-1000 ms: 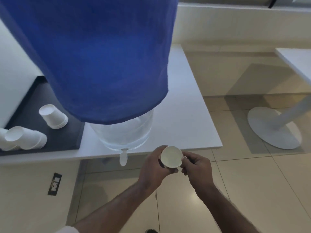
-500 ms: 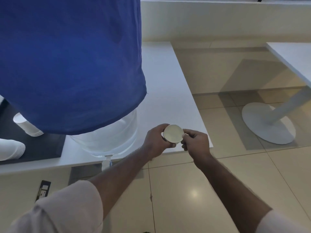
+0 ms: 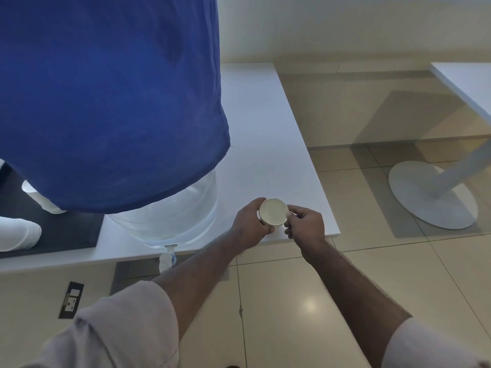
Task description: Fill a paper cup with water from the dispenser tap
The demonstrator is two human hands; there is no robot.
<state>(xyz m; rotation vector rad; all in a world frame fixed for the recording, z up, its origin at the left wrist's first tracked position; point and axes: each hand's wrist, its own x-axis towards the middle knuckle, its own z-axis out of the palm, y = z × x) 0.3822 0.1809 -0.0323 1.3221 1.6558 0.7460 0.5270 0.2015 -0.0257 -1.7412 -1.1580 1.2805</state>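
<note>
Left hand [image 3: 249,224] and right hand [image 3: 305,223] hold paper cup [image 3: 273,211] between them.

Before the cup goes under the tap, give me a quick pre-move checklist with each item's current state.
1. Paper cup held: ok, left hand wraps its side and right hand pinches the rim.
2. Cup upright, mouth up: ok.
3. Cup empty: cannot tell, the inside only looks pale.
4. Cup under tap: not ok, it is off to the tap's right, over the counter edge.
5. Tap flowing: cannot tell; no stream visible.
6. Water in bottle: ok, the clear base below the blue cover looks filled.
</note>
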